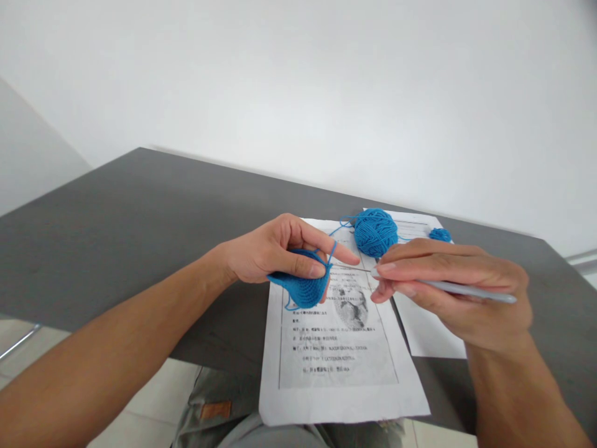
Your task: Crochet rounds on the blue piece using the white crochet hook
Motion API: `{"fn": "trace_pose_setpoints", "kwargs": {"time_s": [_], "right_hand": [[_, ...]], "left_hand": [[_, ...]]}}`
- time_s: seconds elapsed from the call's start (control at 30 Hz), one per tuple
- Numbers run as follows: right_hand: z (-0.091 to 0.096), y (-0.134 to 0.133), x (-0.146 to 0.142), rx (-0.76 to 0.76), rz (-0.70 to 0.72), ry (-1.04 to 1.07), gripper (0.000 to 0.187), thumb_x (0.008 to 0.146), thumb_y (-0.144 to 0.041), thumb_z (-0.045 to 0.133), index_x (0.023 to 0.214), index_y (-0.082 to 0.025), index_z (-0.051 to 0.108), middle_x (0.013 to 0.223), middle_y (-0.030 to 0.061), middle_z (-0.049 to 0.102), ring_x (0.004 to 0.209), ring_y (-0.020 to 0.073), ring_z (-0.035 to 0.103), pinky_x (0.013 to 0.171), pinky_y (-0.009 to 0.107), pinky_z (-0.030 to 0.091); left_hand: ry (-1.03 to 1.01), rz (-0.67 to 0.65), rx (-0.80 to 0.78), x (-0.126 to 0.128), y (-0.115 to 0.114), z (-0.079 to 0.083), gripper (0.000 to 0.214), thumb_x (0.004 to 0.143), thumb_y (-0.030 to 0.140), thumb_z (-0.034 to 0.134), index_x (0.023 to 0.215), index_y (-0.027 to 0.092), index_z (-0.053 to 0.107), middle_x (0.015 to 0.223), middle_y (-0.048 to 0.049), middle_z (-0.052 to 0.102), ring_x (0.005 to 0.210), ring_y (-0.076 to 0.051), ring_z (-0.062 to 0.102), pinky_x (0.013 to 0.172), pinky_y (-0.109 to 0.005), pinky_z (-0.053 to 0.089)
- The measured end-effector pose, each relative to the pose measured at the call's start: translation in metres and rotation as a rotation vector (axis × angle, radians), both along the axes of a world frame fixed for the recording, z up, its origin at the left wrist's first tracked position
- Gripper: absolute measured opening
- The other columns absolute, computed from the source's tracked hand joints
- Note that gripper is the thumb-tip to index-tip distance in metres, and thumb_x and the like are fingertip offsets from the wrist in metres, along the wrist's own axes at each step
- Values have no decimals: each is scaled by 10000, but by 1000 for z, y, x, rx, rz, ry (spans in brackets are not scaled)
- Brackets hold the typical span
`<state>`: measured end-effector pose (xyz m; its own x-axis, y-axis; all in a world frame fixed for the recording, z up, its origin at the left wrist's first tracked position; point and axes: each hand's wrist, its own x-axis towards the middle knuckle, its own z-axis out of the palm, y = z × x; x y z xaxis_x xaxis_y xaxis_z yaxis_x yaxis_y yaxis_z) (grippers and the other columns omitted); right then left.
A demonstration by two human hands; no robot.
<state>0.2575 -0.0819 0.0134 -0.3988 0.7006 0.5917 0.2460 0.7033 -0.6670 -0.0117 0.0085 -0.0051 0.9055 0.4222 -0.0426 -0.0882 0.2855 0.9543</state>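
Note:
My left hand pinches a small blue crocheted piece between thumb and fingers, with the yarn strand looped over the forefinger. My right hand is closed round a pale grey crochet hook, its metal tip pointing left toward the piece's upper edge. Both hover just above a printed instruction sheet. A blue yarn ball rests on the paper behind the hands, its strand running to my left forefinger.
A second sheet of paper lies under my right hand. A small blue crocheted bit sits at its far edge. The dark grey table stands against a white wall; the printed sheet overhangs its near edge above my lap.

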Motion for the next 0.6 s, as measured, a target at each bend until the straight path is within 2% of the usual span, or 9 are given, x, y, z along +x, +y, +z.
{"fn": "trace_pose_setpoints", "kwargs": {"time_s": [0.2, 0.4, 0.6], "right_hand": [[-5, -1, -1, -80, 8, 80, 285, 958, -157, 789, 1189, -309, 855, 807, 23, 849, 689, 184, 800, 641, 307, 677], [-18, 2, -3, -230, 44, 255, 183, 975, -252, 793, 1139, -282, 869, 887, 54, 845, 604, 169, 784, 552, 292, 662], [-21, 0, -13, -402, 45, 385, 137, 962, -289, 812, 1082, -274, 877, 825, 43, 844, 561, 168, 784, 527, 269, 676]], "left_hand": [[29, -4, 59, -1, -1, 3, 443, 857, 320, 891, 1258, 141, 834, 791, -147, 802, 630, -192, 716, 626, -301, 576], [44, 27, 54, -1, -4, 5, 463, 844, 317, 901, 1266, 142, 831, 793, -124, 796, 628, -179, 700, 623, -289, 574], [-10, 18, 55, 0, -4, 4, 493, 832, 356, 914, 1268, 141, 830, 723, -113, 776, 590, -184, 700, 578, -273, 554]]}}
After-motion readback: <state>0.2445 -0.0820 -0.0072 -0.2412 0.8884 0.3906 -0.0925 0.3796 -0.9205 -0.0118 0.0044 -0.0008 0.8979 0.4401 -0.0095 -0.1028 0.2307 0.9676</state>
